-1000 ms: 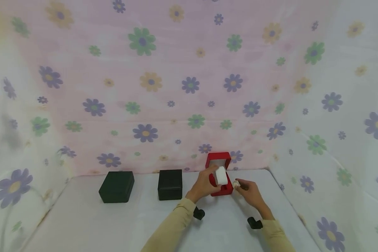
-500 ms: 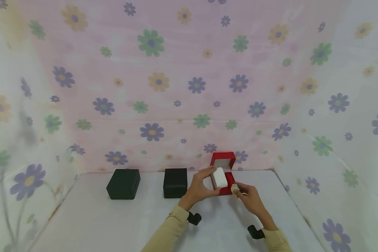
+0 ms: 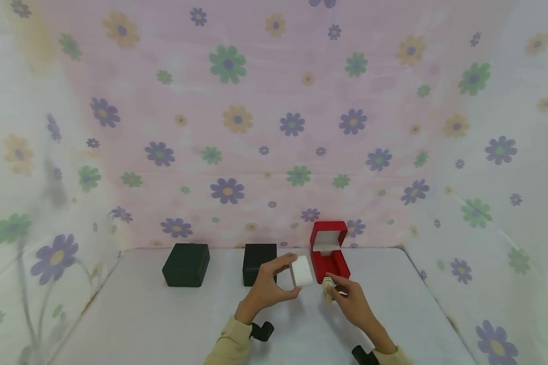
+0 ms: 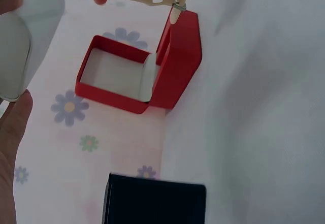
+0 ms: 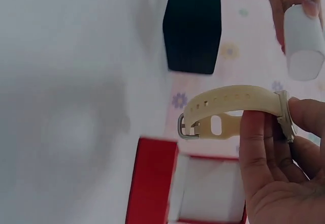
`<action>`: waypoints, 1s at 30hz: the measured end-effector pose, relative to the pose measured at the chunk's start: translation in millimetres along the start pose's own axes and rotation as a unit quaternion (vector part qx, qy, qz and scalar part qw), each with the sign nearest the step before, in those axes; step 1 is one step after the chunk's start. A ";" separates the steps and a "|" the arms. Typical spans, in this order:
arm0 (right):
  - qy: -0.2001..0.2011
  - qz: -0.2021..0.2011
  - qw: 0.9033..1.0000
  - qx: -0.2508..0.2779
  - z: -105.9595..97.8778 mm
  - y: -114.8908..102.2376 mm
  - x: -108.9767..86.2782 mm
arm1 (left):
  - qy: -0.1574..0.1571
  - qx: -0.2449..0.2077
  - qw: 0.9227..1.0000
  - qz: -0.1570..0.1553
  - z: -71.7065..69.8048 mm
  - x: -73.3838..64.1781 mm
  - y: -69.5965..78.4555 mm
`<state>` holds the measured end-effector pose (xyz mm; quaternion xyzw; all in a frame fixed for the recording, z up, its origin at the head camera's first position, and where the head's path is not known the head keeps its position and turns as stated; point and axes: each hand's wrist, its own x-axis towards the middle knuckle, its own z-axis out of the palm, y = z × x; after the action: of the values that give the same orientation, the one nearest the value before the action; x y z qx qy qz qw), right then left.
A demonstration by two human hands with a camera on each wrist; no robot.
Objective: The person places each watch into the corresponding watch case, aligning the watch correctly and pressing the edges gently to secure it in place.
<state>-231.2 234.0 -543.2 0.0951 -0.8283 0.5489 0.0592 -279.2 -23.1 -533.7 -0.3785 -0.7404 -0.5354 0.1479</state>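
Note:
My left hand [image 3: 267, 290] pinches a white watch cushion [image 3: 302, 271] between thumb and fingers, held up to the left of the red box. A cream-strapped wristwatch [image 3: 328, 289] is in my right hand [image 3: 353, 303], just in front of that box. In the right wrist view its strap [image 5: 228, 99] forms a loop with the buckle at the end, the fingers inside it and the thumb at the watch case. The red box [image 3: 331, 263] stands with its lid up, showing a white lid lining and a red inside. Cushion [image 4: 43, 23] and watch are apart.
A black box [image 3: 259, 251] stands behind my left hand, partly covered by it. Farther left is a dark green box [image 3: 185, 265], lid down. The white table [image 3: 164, 324] meets a flowered cloth backdrop [image 3: 255, 101] just behind the boxes.
The left hand has moved the cushion left and nearer, away from the red box. The right hand has brought the watch leftward to the front of the box. The head view has shifted slightly.

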 end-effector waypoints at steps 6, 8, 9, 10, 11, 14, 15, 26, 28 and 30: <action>-0.051 -0.047 0.997 0.045 17.8 -19.7 0.9 | -0.007 -0.016 0.999 -0.031 -19.9 -17.6 9.6; -0.062 -0.064 0.995 0.055 22.3 -25.8 1.8 | -0.014 -0.030 0.999 -0.042 -24.9 -22.1 15.3; -0.065 -0.072 0.994 0.058 24.5 -28.8 2.3 | -0.017 -0.036 0.998 -0.045 -27.0 -24.2 18.3; -0.065 -0.078 0.993 0.060 26.9 -31.4 2.9 | -0.021 -0.044 0.998 -0.050 -29.3 -26.0 21.7; -0.063 -0.082 0.993 0.063 29.3 -34.5 3.3 | -0.024 -0.050 0.997 -0.053 -31.3 -27.5 25.1; -0.052 -0.090 0.992 0.076 36.5 -43.8 4.8 | -0.034 -0.069 0.995 -0.061 -36.9 -30.9 34.7; -0.046 -0.091 0.991 0.082 38.9 -46.7 5.4 | -0.036 -0.075 0.995 -0.064 -38.7 -31.7 38.1; 0.001 -0.136 0.984 0.119 54.5 -73.8 7.3 | -0.041 -0.075 0.995 -0.057 -59.0 -38.9 64.9; -0.005 -0.139 0.983 0.122 55.1 -79.5 7.1 | -0.046 -0.069 0.995 -0.056 -63.7 -40.7 70.5; -0.016 -0.140 0.982 0.127 55.3 -86.2 7.1 | -0.050 -0.065 0.995 -0.053 -68.5 -42.2 76.6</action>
<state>-218.6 149.7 -485.9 0.2255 -0.7309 0.6346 0.1101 -208.6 -91.3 -481.7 -0.3739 -0.7296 -0.5698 0.0571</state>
